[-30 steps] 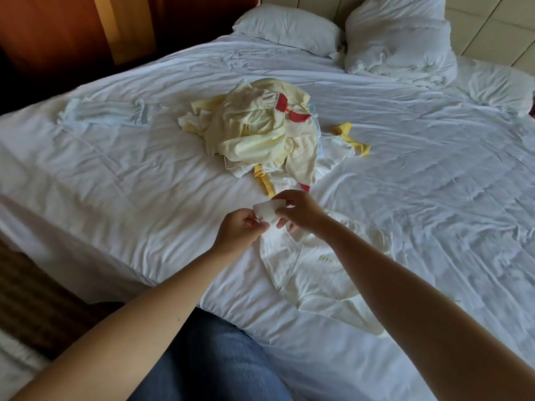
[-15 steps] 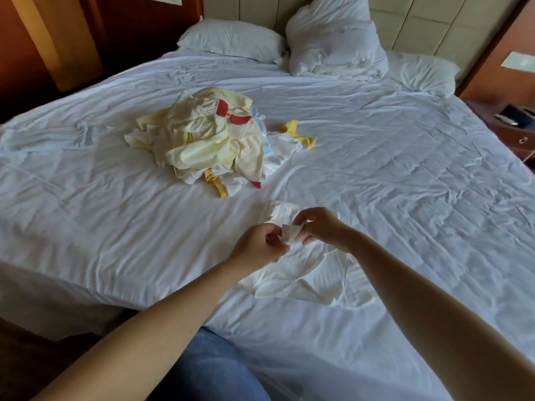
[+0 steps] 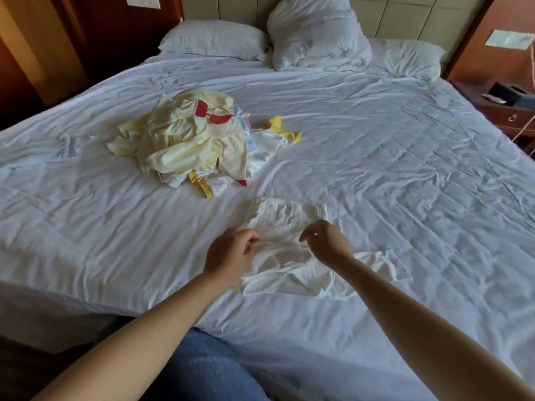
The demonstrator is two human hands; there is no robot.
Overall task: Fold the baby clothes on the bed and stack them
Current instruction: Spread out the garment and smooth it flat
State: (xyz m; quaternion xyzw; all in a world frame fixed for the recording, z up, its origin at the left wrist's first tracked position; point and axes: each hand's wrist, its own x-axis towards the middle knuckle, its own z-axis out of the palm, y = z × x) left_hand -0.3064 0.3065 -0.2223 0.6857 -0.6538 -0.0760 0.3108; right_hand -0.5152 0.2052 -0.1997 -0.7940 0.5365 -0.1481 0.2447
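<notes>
A small white baby garment [image 3: 285, 218] lies partly spread on the white bed sheet [image 3: 390, 175] in front of me. My left hand [image 3: 231, 253] pinches a fold of its fabric at the left side. My right hand [image 3: 327, 243] pinches the same fold at the right side, its fingers curled down onto the cloth. The garment's lower part [image 3: 292, 280] bunches between my forearms. A loose pile of baby clothes [image 3: 188, 143], pale yellow with red and blue bits, sits further back on the bed.
A yellow piece [image 3: 285, 130] lies just right of the pile. A pale blue garment [image 3: 40, 151] lies flat at the far left. Pillows [image 3: 214, 39] and a bunched duvet [image 3: 318, 33] line the headboard. A wooden nightstand [image 3: 509, 111] stands at the right.
My hands, close together on a small fold of the white garment before, have drawn apart sideways. The garment now lies flatter and wider on the sheet.
</notes>
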